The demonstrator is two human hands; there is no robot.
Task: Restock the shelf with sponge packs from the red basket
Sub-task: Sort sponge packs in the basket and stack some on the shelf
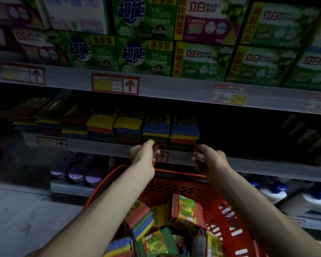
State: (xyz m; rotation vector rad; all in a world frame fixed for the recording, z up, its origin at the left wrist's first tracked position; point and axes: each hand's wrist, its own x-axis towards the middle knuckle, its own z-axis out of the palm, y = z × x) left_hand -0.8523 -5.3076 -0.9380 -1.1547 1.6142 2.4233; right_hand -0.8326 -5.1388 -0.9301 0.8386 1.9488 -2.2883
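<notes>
At shelf edge (182, 158), L hand (144, 154), R hand (209, 160) outstretched, fingers (157, 153) curled

There are two hands: one left hand (145, 153) and one right hand (208, 157). There is one red basket (230, 219). Seven stacks of sponge packs (156, 130) sit on one shelf (100, 147). Four red arrow tags (115, 84) show.

"超能" and "惠享装" on green boxes (137, 54); "立白", "加量40克" on neighbouring boxes (202, 60).
</notes>
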